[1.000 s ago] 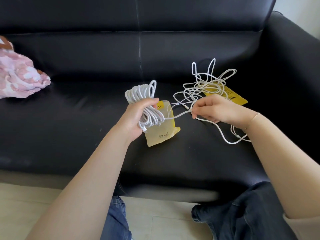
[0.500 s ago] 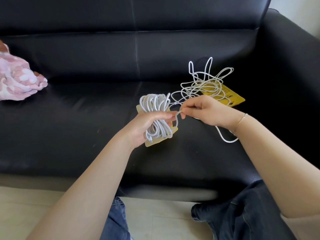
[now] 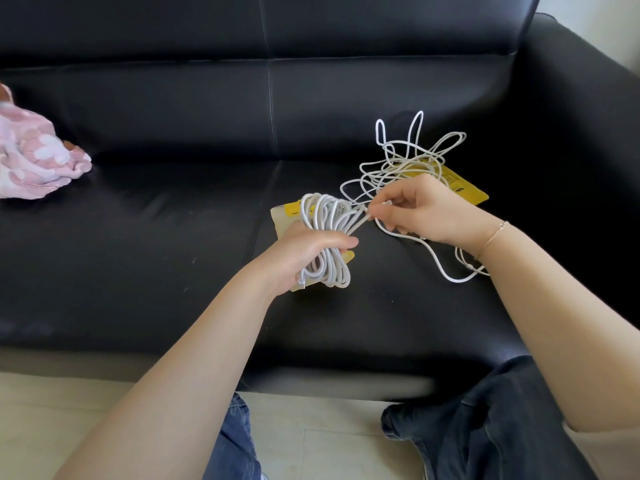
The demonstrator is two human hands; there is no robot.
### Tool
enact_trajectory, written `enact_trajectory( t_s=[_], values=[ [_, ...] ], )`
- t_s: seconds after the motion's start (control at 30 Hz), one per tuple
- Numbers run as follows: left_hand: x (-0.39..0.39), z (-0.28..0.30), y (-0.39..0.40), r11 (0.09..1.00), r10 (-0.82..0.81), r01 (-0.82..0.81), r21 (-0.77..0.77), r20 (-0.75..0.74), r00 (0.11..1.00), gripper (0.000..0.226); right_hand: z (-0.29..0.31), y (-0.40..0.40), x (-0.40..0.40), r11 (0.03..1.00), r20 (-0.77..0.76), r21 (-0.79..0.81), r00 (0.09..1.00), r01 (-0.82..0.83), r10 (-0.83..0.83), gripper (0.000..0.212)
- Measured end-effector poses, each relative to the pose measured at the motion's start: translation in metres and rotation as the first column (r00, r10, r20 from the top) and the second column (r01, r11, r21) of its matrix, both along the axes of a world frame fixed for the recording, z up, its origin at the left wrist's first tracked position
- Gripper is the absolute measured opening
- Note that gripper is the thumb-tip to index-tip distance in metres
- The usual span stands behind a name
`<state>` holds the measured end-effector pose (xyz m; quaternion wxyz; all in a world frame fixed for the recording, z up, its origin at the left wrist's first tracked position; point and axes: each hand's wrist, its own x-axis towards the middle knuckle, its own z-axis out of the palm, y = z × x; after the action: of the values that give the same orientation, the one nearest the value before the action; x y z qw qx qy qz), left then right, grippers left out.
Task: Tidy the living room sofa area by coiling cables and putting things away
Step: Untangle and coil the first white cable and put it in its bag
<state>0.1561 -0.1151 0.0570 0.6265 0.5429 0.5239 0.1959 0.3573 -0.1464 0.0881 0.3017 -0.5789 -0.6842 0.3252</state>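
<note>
Head cam: right hand [image 3: 420, 211] has slid in close to the coil [image 3: 327, 237] gripped in the left hand [image 3: 304, 256] over the sofa [image 3: 156, 254], pinching the cable; another wrap's nearly on, loose tangle [image 3: 408, 161] still waiting.

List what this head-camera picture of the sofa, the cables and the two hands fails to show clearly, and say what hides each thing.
- Left hand: fingers hidden behind the coiled cable it grips.
- Clear pouch: mostly covered by coil and hand; print too small.
- Yellow packet: partly under the loose cable; text unreadable.
- Right hand: cable tip it pinches is too small to identify.
- Pink cloth: cut off by the left edge.
</note>
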Motion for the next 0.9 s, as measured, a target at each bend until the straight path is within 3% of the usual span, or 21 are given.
enact_trajectory(
  t_s=[0.13, 0.27, 0.43, 0.5, 0.57, 0.63, 0.7, 0.77, 0.9],
  values=[
    [-0.002, 0.000, 0.001, 0.997, 0.022, -0.017, 0.069, -0.079, 0.997, 0.029, -0.002, -0.002, -0.008, 0.999, -0.106, 0.024, 0.994, -0.036, 0.038, 0.010],
    [-0.003, 0.001, -0.001, 0.995, -0.079, 0.079, 0.066, -0.003, 0.997, 0.022, -0.005, -0.004, -0.009, 0.999, -0.177, -0.008, 0.983, -0.054, 0.052, 0.007],
    [0.007, 0.005, -0.006, 0.994, -0.091, 0.087, 0.062, 0.062, 0.994, 0.006, -0.006, -0.006, -0.004, 0.999, -0.233, 0.013, 0.972, -0.034, 0.036, 0.018],
    [0.012, 0.007, -0.005, 0.995, -0.030, 0.029, 0.096, 0.003, 1.000, 0.009, -0.003, -0.006, 0.002, 0.999, -0.226, -0.029, 0.973, -0.041, 0.034, 0.011],
    [0.017, 0.006, -0.005, 0.985, 0.049, -0.028, 0.172, -0.121, 0.991, 0.015, -0.001, -0.004, 0.014, 0.997, -0.201, -0.060, 0.978, 0.049, -0.060, 0.019],
    [0.022, -0.002, -0.006, 0.959, 0.074, -0.001, 0.285, -0.245, 0.967, 0.015, 0.000, -0.004, 0.028, 0.973, -0.113, -0.046, 0.966, 0.227, -0.231, 0.027],
    [0.025, -0.010, -0.008, 0.924, 0.063, 0.068, 0.376, -0.323, 0.944, 0.013, -0.003, -0.005, 0.043, 0.926, 0.114, 0.011, 0.920, 0.377, -0.376, 0.026],
    [0.031, -0.016, -0.012, 0.886, 0.060, 0.126, 0.447, -0.380, 0.923, 0.018, -0.006, -0.011, 0.058, 0.896, 0.343, 0.019, 0.839, 0.443, -0.422, 0.022],
    [0.047, -0.021, -0.018, 0.775, 0.106, 0.220, 0.592, -0.465, 0.879, 0.023, -0.009, -0.022, 0.083, 0.838, 0.486, -0.102, 0.762, 0.536, -0.429, 0.014]
  ],
)
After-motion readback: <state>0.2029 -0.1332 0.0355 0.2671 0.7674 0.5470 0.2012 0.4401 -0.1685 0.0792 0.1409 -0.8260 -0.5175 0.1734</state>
